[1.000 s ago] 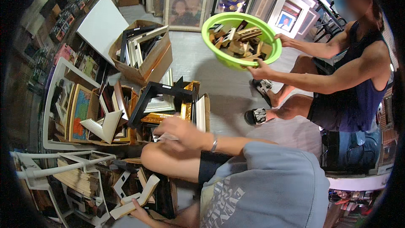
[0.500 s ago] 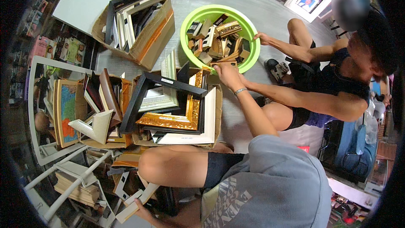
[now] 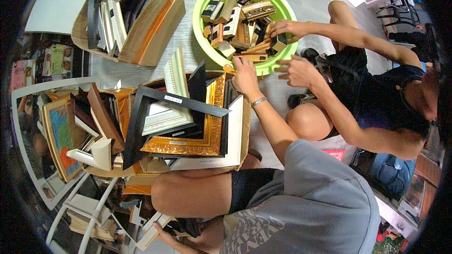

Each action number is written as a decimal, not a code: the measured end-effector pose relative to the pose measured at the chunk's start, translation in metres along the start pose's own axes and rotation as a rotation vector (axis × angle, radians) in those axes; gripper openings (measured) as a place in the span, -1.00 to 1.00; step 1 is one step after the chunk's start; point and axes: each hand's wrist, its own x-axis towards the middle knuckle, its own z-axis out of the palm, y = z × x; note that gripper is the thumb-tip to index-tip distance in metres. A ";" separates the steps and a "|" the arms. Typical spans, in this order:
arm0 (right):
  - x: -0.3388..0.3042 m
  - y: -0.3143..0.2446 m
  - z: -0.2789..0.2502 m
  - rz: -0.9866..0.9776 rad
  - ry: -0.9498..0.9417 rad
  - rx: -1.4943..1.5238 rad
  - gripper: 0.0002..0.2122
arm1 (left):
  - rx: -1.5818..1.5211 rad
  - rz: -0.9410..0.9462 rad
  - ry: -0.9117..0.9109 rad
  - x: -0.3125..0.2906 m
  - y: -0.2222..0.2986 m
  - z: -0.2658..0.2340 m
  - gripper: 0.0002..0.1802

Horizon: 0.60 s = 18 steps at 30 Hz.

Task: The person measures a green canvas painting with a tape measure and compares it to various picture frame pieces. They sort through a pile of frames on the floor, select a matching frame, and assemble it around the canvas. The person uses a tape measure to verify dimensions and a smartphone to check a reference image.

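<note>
My left hand [image 3: 164, 235] is closed around a whitish frame corner sample [image 3: 149, 236] beside my bent knee. My right arm, with a bracelet on the wrist, reaches to the lime-green tub [image 3: 199, 37]. There my right hand [image 3: 245, 76] grips the near rim, fingers bent over it; a small orange piece [image 3: 229, 69] shows beside the thumb, its kind unclear. Short frame-moulding offcuts [image 3: 231, 22] in wood, gold, white and black fill the tub. A co-worker's hand [image 3: 288, 29] rests on offcuts at the tub's right side; that person's other hand [image 3: 299, 71] hovers near the rim, blurred.
Between me and the tub stands a cardboard box [image 3: 246, 127] of black, gold and white corner samples. Another cardboard box [image 3: 162, 30] with frames is at the upper left. A white-framed mirror [image 3: 21, 127] and a white metal rack [image 3: 89, 207] stand left.
The co-worker's one hand has moved from the rim onto the offcuts, and the other has pulled back from beside my right hand. My view has shifted; both my hands keep their holds.
</note>
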 end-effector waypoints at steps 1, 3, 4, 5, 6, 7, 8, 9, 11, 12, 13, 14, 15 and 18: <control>-0.002 0.000 -0.002 -0.023 0.030 0.027 -0.73 | 0.005 -0.015 -0.023 0.000 0.002 0.001 -0.26; -0.003 0.003 -0.004 -0.030 -0.005 0.041 -0.72 | 0.000 0.030 0.009 -0.011 0.014 0.010 -0.27; -0.004 0.005 -0.004 -0.033 -0.021 0.048 -0.72 | -0.002 0.053 0.025 -0.015 0.020 0.015 -0.28; -0.005 0.005 -0.004 -0.039 -0.008 0.026 -0.73 | 0.017 0.036 0.030 -0.011 0.015 0.012 -0.28; -0.005 0.004 -0.004 -0.037 -0.005 0.016 -0.74 | 0.033 0.019 0.039 -0.009 0.012 0.010 -0.28; -0.005 0.003 -0.004 -0.036 -0.003 0.006 -0.74 | 0.050 0.002 0.048 -0.007 0.010 0.007 -0.29; -0.005 0.002 -0.004 -0.036 -0.001 -0.004 -0.75 | 0.040 0.016 0.029 -0.006 0.007 0.004 -0.29; -0.003 0.002 -0.004 -0.012 -0.034 0.042 -0.75 | 0.030 0.029 0.010 -0.004 0.005 0.001 -0.28; 0.005 0.010 -0.003 0.036 -0.102 0.129 -0.75 | 0.021 0.005 -0.033 -0.005 0.006 0.000 -0.28; 0.011 0.020 0.001 0.085 -0.046 0.028 -0.74 | 0.021 -0.028 -0.050 -0.005 0.009 -0.001 -0.28; 0.019 0.035 0.001 0.135 0.013 -0.076 -0.72 | 0.020 -0.061 -0.070 -0.005 0.011 -0.003 -0.28; 0.024 0.046 0.002 0.185 0.072 -0.179 -0.70 | 0.000 -0.060 -0.074 -0.003 0.007 -0.006 -0.28; 0.033 0.038 -0.010 0.213 -0.087 -0.212 -0.70 | -0.022 -0.059 -0.077 0.002 0.001 -0.007 -0.29; 0.059 0.042 -0.020 0.238 -0.427 -0.342 -0.70 | -0.053 -0.067 -0.064 -0.016 0.019 0.006 -0.29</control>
